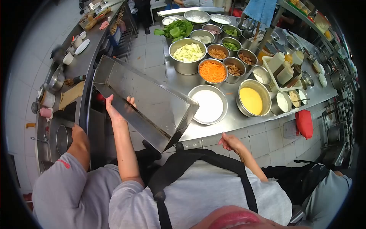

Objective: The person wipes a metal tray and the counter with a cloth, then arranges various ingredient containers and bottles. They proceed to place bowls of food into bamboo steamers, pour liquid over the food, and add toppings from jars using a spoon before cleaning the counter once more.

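A long, deep metal tray (146, 93) is tilted in the air over the gap between the counters. My left hand (117, 108) supports its near left side, with the thumb outside the wall and the fingertips showing at its edge. Liquid or residue lies along the tray's lower inner corner. The tray's right end is beside a bowl of white liquid (207, 105) on the steel table. My right hand (230, 142) hovers in front of the table edge, fingers loosely apart, with nothing in it. The bowl of yellow liquid (251, 101) stands beyond it.
The steel table (236, 123) bears bowls of shredded carrot (212, 71), cabbage (188, 52) and leafy greens (177, 29), plus a bottle basket (268, 68). A co-worker's arm (81, 143) reaches toward the left counter (82, 63). Another person (324, 198) is at the right.
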A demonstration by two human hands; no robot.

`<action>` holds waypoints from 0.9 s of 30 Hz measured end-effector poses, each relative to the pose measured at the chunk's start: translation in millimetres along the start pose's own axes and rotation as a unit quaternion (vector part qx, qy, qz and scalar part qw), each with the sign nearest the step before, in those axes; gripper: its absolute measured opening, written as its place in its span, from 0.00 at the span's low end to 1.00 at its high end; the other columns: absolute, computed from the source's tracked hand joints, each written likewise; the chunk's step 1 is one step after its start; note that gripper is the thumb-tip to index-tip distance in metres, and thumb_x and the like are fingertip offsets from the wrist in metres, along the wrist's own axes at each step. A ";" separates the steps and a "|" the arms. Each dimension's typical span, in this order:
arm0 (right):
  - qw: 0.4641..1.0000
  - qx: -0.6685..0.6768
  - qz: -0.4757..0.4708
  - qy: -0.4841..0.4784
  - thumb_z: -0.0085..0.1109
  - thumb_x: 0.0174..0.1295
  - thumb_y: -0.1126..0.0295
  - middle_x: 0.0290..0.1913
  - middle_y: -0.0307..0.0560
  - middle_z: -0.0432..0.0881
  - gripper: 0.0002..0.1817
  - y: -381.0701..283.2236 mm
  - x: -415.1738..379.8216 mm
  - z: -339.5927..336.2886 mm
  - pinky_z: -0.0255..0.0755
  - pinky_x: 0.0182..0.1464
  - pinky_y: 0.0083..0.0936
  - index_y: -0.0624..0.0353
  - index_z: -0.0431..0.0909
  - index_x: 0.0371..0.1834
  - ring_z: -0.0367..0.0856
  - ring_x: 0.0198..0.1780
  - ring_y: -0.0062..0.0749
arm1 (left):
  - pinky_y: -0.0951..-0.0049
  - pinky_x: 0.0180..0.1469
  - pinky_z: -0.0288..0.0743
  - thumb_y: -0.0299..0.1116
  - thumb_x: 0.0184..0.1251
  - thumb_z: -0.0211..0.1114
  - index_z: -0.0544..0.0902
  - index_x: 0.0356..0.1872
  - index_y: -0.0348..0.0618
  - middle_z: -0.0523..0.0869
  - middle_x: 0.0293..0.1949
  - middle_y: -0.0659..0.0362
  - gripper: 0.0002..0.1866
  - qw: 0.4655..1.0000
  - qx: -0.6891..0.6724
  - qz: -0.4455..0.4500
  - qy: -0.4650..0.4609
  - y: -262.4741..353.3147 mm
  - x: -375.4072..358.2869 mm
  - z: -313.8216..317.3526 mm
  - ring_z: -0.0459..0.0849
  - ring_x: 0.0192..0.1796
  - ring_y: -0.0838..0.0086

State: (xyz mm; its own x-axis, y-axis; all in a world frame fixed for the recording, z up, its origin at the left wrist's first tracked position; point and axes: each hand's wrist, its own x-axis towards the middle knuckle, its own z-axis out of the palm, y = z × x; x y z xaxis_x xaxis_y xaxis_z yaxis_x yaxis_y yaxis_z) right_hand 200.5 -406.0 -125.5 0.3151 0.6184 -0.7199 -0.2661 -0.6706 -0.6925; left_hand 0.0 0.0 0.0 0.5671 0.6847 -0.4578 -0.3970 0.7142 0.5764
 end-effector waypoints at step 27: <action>0.952 0.145 0.021 0.267 0.39 0.67 0.53 0.11 0.34 0.64 0.26 3.5 29.2 27.7 0.48 0.12 0.17 0.60 0.74 0.20 0.56 0.10 0.18 | 0.55 0.39 0.66 0.53 0.41 0.59 0.69 0.47 0.42 0.72 0.36 0.51 0.33 0.995 -0.038 -0.017 0.087 37.1 63.6 -22.7 0.74 0.39 0.55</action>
State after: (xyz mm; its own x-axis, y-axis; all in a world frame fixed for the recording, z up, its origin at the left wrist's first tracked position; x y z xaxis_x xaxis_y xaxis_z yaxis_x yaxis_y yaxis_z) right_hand 183.5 -379.0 -150.3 0.6968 0.2454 -0.6740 -0.5043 -0.5006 -0.7037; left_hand 5.0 73.3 -23.1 0.4511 0.6693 -0.5903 -0.4359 0.7425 0.5087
